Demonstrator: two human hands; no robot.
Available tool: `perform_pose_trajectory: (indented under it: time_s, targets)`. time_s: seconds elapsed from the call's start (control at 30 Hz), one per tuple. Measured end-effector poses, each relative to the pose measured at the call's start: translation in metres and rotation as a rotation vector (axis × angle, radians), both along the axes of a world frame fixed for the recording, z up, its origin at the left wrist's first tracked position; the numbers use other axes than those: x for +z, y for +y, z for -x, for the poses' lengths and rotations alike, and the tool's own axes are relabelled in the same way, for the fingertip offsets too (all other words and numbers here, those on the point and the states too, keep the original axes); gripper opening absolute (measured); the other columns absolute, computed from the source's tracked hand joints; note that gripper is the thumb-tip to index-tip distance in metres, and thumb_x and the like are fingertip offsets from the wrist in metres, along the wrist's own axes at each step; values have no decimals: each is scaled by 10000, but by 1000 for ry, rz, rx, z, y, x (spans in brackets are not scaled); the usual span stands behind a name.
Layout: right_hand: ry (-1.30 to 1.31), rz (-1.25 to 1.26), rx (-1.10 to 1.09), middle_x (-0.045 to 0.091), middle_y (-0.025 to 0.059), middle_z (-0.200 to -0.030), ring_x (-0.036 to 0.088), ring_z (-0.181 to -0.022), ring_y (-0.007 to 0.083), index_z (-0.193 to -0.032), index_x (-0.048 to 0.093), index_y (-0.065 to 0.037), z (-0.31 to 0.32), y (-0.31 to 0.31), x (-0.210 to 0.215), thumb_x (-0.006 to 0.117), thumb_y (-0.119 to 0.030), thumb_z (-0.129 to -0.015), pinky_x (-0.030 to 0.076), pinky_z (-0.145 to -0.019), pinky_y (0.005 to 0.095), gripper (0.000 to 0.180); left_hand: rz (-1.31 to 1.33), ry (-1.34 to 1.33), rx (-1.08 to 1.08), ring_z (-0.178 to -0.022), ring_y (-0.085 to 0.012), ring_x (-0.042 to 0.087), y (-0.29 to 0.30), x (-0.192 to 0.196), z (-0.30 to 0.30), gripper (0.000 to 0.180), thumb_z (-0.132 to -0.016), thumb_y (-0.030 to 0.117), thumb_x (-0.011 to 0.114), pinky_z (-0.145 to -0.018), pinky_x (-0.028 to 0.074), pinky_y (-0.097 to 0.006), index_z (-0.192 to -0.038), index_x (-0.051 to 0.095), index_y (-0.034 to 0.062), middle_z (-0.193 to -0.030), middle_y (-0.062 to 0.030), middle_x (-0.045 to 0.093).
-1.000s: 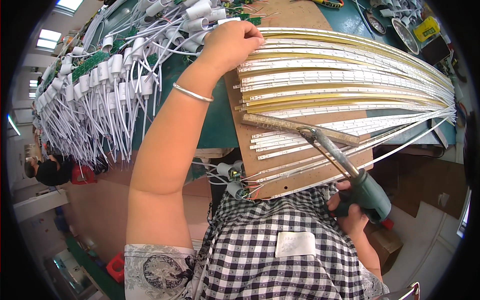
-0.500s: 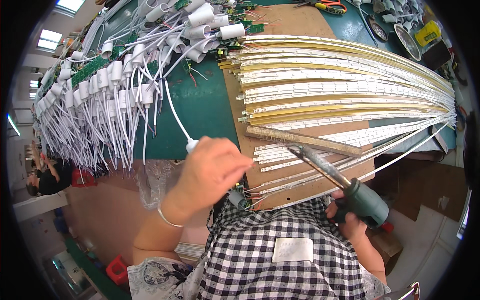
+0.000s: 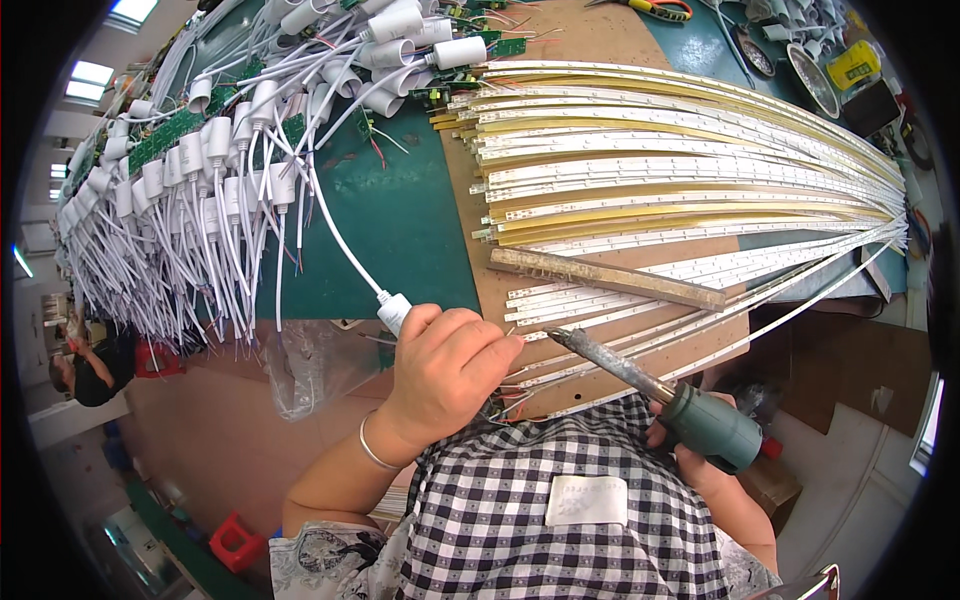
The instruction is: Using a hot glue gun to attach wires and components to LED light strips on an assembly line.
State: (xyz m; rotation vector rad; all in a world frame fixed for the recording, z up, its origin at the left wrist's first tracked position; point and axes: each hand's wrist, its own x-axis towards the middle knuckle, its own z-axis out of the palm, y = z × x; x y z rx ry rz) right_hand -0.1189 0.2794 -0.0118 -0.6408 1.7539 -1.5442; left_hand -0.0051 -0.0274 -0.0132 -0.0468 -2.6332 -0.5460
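- Head view: your left hand (image 3: 450,375) is closed around a white cable connector (image 3: 393,310), whose tip pokes out just above your thumb; its white cable (image 3: 335,235) runs up and away to the left.
- Your right hand (image 3: 700,460) is wrapped around the green handle of a soldering iron (image 3: 660,395); the dark shaft points up-left, its tip just right of your left fingers.
- Thin wire ends sit under your left fingertips, at the near edge of the brown board (image 3: 600,380).
- Beyond both hands, LED strips (image 3: 680,170) fan across that board, pinned by 1 worn wooden bar (image 3: 605,278).
- Up-left of your left hand, a bundle of white connectors (image 3: 180,200) hangs over the green mat (image 3: 400,220).
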Motion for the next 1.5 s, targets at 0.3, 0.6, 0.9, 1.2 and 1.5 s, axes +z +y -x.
perform_pose_trajectory:
  time_s: [0.3,0.6,0.9,1.2,1.5]
  targets:
    - [-89,-18,-121,698,131,-948,699,-761,192,-1047,660,41,-6,-6,6,726,-156,-796,565,-730,300,326,-1,-28,30,-792,-192,586,2,0,1,219,-664,56,786,-758,360,-368,-855,705,124,-812,18,608]
    - [254,-233,7,687,124,-1071,618,-1001,314,-1042,712,-48,-10,7,-11,754,-60,-724,501,-861,407,321,-10,-45,23,-820,-206,587,3,0,0,270,-627,39,778,-776,382,-373,-877,710,113,-837,4,596]
    - [215,-232,47,686,119,-1092,603,-1037,321,-1053,710,-58,-9,4,-12,752,-82,-743,488,-888,414,313,-36,-47,10,-829,-222,590,2,0,0,285,-614,22,777,-777,407,-385,-882,708,90,-851,-14,602]
    - [101,-73,7,680,140,-1001,688,-759,204,-1188,555,81,-4,6,-2,707,-49,-794,561,-707,324,442,-44,-54,14,-821,-226,588,2,1,1,258,-633,19,778,-774,412,-382,-871,708,88,-839,-16,600]
    - [151,-74,-23,680,140,-1003,707,-724,196,-1215,508,92,-7,25,-10,701,-15,-800,564,-697,304,470,-37,-58,6,-808,-224,583,3,1,3,244,-650,23,766,-756,418,-382,-876,701,90,-841,-15,596]
